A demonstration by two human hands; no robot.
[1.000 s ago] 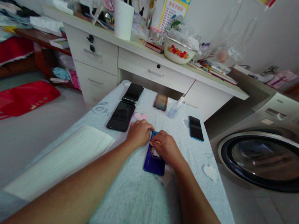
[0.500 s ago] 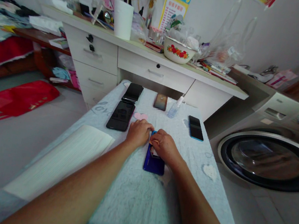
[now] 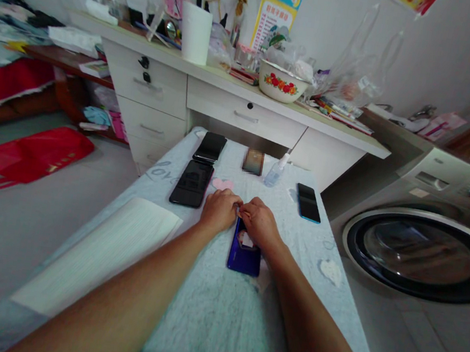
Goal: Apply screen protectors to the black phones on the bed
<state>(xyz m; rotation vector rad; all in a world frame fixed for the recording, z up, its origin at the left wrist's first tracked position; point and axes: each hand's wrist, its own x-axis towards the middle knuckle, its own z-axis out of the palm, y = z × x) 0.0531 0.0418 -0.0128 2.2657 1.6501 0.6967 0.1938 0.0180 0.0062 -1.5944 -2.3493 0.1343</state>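
A blue-purple phone (image 3: 244, 262) lies back up on the cloth-covered table, with a picture sticker (image 3: 246, 240) on its back. My left hand (image 3: 221, 208) is closed at the phone's upper left corner, its fingertips gripping the edge. Over the phone's top end, my right hand (image 3: 258, 220) is closed, fingers pressed together and bent down. Something small and tan shows at its fingertips, too unclear to name. Both hands nearly touch, and they hide the upper part of the phone.
Two black phones, a nearer one (image 3: 192, 184) and a farther one (image 3: 210, 147), lie at left. Another phone (image 3: 309, 202) is at right, near a spray bottle (image 3: 277, 169) and a blurred card-like item (image 3: 253, 161). A white sheet (image 3: 103, 256) covers the left side. A washing machine (image 3: 427, 187) stands at right.
My right hand has slid a little up towards the phone's top end, uncovering more of the sticker. My left hand stays at the corner.
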